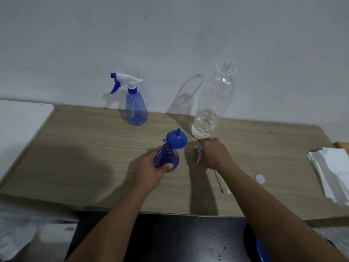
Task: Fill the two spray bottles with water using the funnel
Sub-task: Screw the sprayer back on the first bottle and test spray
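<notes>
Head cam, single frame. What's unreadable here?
Head view: whether the right hand grips the blue-tipped tube part; its back hides the fingers.
Head view: water level in the held spray bottle; dark plastic and the left hand cover it.
Head view: paper stack, cut off by the right edge.
Head view: blue round object at bottom, behind the right forearm.

Both forearms show bare along their whole visible length, lean and narrowing toward the wrists. The left hand (151,173) and the right hand (213,154) are bare as well, uncovered to the fingertips.
</notes>
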Demonstrator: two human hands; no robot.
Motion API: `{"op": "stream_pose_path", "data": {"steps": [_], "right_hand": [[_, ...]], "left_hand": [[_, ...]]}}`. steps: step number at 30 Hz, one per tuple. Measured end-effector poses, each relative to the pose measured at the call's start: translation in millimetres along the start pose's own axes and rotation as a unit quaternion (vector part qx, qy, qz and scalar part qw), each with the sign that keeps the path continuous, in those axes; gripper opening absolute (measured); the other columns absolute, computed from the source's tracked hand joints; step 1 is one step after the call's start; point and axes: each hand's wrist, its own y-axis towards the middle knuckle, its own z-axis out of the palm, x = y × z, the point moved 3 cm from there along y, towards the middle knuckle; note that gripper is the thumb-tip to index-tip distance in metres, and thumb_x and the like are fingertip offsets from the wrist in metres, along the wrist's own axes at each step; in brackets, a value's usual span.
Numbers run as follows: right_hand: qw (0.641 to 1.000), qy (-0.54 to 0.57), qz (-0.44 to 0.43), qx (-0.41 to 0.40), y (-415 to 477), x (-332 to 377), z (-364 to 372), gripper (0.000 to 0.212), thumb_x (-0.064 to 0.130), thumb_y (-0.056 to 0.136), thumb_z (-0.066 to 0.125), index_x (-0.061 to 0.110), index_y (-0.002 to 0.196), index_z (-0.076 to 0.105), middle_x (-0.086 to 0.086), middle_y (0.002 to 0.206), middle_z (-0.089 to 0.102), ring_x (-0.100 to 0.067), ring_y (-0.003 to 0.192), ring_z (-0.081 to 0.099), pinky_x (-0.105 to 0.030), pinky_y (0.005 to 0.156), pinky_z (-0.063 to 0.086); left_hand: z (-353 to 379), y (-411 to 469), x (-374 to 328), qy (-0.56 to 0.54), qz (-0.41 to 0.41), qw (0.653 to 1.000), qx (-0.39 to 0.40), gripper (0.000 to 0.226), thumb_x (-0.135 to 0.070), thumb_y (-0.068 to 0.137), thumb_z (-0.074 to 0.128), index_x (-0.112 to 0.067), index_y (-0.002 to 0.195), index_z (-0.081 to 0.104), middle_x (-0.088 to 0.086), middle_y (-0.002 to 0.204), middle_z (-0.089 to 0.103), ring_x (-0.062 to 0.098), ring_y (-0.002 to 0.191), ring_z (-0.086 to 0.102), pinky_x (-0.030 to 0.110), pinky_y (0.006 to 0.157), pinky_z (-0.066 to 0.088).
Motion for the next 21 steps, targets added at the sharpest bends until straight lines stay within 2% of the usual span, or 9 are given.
{"op": "stream_pose_path", "data": {"steps": [3, 6, 9, 12, 16, 19, 21], "right_hand": [[0.998, -0.023, 0.040, 0.041, -7, -11, 4, 0.046, 0.036, 0.092, 0.063, 0.017, 0.133, 0.052, -0.011, 0.123, 0.058, -0.037, 0.118, 0.051, -0.047, 0.094, 0.047], [0.998, -0.004, 0.056, 0.034, -12, -20, 8, 0.044, 0.028, 0.094, 0.060, 0.015, 0.136, 0.051, -0.014, 0.124, 0.052, -0.038, 0.114, 0.053, -0.048, 0.093, 0.049], [0.995, 0.067, 0.071, 0.015, -20, -20, 0, 0.034, 0.023, 0.091, 0.065, 0.010, 0.122, 0.061, -0.014, 0.120, 0.049, -0.037, 0.099, 0.061, -0.044, 0.086, 0.051], [0.986, 0.152, 0.065, -0.031, -30, -13, -26, 0.028, 0.020, 0.088, 0.070, 0.013, 0.114, 0.063, -0.011, 0.115, 0.053, -0.031, 0.090, 0.063, -0.042, 0.083, 0.054], [0.940, 0.311, 0.019, -0.137, -51, 13, -84, 0.026, 0.017, 0.092, 0.070, 0.022, 0.115, 0.059, 0.001, 0.103, 0.065, -0.011, 0.080, 0.069, -0.027, 0.065, 0.056], [0.897, 0.382, -0.040, -0.217, -67, 43, -124, 0.025, 0.020, 0.091, 0.072, 0.022, 0.114, 0.060, 0.015, 0.099, 0.065, -0.004, 0.087, 0.067, -0.027, 0.075, 0.058], [0.874, 0.414, -0.073, -0.245, -74, 62, -142, 0.026, 0.020, 0.092, 0.071, 0.022, 0.115, 0.059, 0.011, 0.103, 0.066, -0.004, 0.090, 0.067, -0.026, 0.077, 0.058]], "left_hand": [[0, -1, 0, 0.004, 0.003, 1.000, 0.001, 0.057, -0.005, 0.075, 0.083, -0.031, 0.120, 0.060, -0.023, 0.097, 0.066, -0.023, 0.082, 0.058, -0.004, 0.070, 0.039], [4, -3, 0, 0.011, 0.000, 1.000, 0.006, 0.054, -0.005, 0.075, 0.082, -0.029, 0.120, 0.062, -0.018, 0.095, 0.068, -0.019, 0.081, 0.061, 0.001, 0.073, 0.045], [5, -5, 0, 0.014, 0.000, 1.000, 0.007, 0.054, -0.005, 0.076, 0.082, -0.023, 0.123, 0.063, -0.009, 0.100, 0.070, -0.012, 0.083, 0.062, 0.000, 0.071, 0.044], [4, -6, -1, 0.016, 0.006, 1.000, 0.010, 0.053, -0.005, 0.077, 0.081, -0.023, 0.123, 0.063, -0.005, 0.102, 0.070, -0.008, 0.086, 0.061, -0.003, 0.069, 0.040], [4, -6, 2, 0.025, 0.016, 1.000, 0.008, 0.054, -0.010, 0.075, 0.083, -0.028, 0.121, 0.063, -0.008, 0.102, 0.071, 0.000, 0.091, 0.065, 0.010, 0.076, 0.045], [5, -5, 4, 0.035, 0.022, 0.999, 0.006, 0.054, -0.012, 0.075, 0.083, -0.023, 0.125, 0.064, -0.006, 0.103, 0.073, 0.002, 0.091, 0.066, 0.007, 0.074, 0.044], [6, -4, 5, 0.035, 0.020, 0.999, 0.005, 0.052, -0.013, 0.075, 0.083, -0.023, 0.122, 0.065, -0.006, 0.102, 0.073, 0.003, 0.089, 0.067, 0.012, 0.075, 0.046]]}}
